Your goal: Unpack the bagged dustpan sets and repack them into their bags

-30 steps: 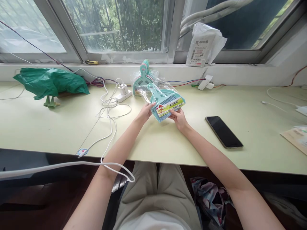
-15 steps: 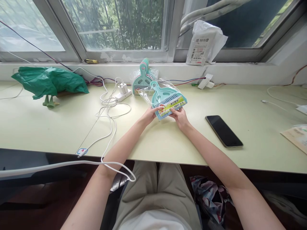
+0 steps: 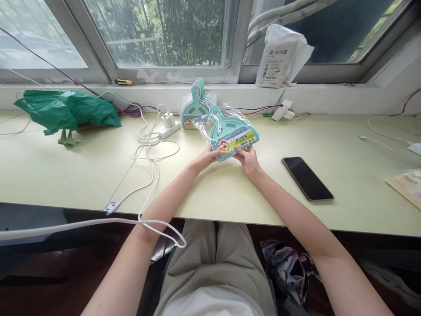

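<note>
Between both hands I hold a turquoise mini dustpan and brush set (image 3: 229, 127) in a clear plastic wrapper, with a yellow-green label across its wide lower edge. My left hand (image 3: 208, 159) is closed on its lower left corner, thumb over the label. At the lower right, my right hand (image 3: 249, 160) grips the edge, thumb on the front. The fingers behind the set are partly hidden. Its handle points away from me, up and to the left. Just behind it, a stack of similar dustpan sets (image 3: 196, 103) leans near the wall.
A black phone (image 3: 307, 179) lies right of my hands on the pale table (image 3: 230, 197). White cables (image 3: 153, 160) and a power strip (image 3: 169, 131) are to the left, beyond them a green plastic bag (image 3: 69, 109). A white package (image 3: 279, 57) stands on the sill.
The dustpan set in my hands has tilted back slightly, its handle moving a little right and upward, and its label now faces me more squarely. Both hands keep their grip.
</note>
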{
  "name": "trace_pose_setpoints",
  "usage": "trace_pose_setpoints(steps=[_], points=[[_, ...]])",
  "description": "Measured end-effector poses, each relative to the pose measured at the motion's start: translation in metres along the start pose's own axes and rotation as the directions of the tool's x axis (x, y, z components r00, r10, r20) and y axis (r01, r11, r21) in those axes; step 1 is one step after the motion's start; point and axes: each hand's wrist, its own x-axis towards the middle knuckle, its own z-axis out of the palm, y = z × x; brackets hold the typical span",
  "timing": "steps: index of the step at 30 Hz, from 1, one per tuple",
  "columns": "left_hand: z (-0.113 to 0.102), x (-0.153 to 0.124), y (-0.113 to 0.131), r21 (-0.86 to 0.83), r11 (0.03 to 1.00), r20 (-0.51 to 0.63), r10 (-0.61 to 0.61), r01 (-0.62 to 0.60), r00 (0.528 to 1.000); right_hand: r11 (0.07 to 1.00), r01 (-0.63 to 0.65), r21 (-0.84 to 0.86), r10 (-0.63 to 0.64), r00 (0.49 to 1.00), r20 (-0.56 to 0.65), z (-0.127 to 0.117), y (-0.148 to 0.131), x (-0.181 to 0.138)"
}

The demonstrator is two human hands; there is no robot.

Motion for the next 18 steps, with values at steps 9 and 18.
trace_pose_setpoints(steps=[9,18], points=[[0.01,0.001,0.0,-0.111,0.993,0.011,0.051,-0.049,0.999,0.997,0.021,0.073,-0.021,1.0,-0.004,0.001,0.0,0.0],[0.008,0.008,-0.004,-0.188,0.978,-0.218,0.047,-0.089,0.975,1.0,0.019,0.019,-0.02,0.999,0.03,0.003,0.002,0.0]])
